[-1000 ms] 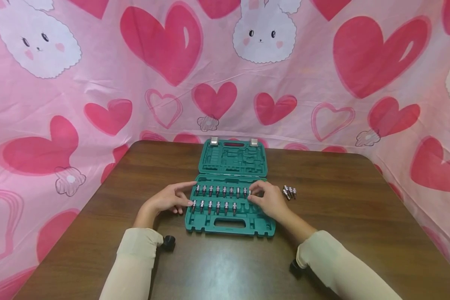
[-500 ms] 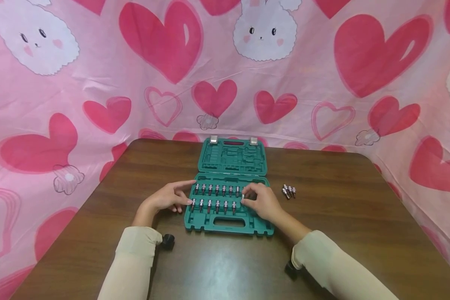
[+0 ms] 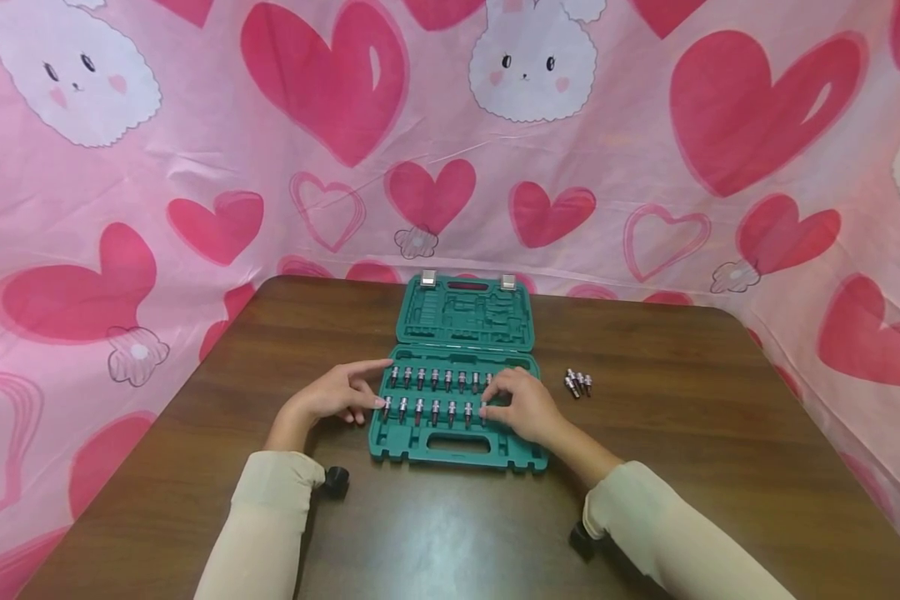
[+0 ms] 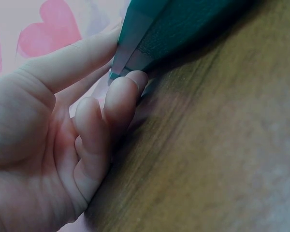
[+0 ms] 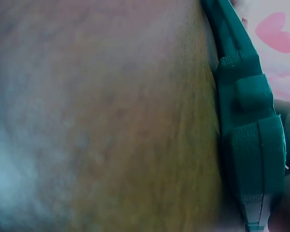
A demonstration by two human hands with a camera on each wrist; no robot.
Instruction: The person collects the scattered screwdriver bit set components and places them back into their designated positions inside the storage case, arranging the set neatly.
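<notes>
A green molded case [image 3: 390, 446] lies open on the table, with two rows of silver bit sockets [image 3: 435, 408] standing in its slots. My right hand [image 3: 525, 407] reaches over the case's right half. Its thumb and index finger pinch a bit socket [image 3: 483, 414] at the right end of the front row; the fingers hide most of it. At the left edge, my left hand [image 3: 333, 395] touches the case with a straight index finger and the thumb. Its other fingers bend loosely beside the case wall [image 4: 150, 41], low over the table in the left wrist view.
Several loose bit sockets [image 3: 578, 383] lie in a small group on the wooden table [image 3: 667, 417], right of the case. The raised lid [image 3: 465, 312] with two metal latches [image 3: 428, 279] is at the back. A pink heart-patterned cloth [image 3: 450, 125] hangs behind the table.
My right hand has moved left and slightly nearer, from the right end of the back row to the front row, with a bit socket between its fingertips. The left hand has stayed in place.
</notes>
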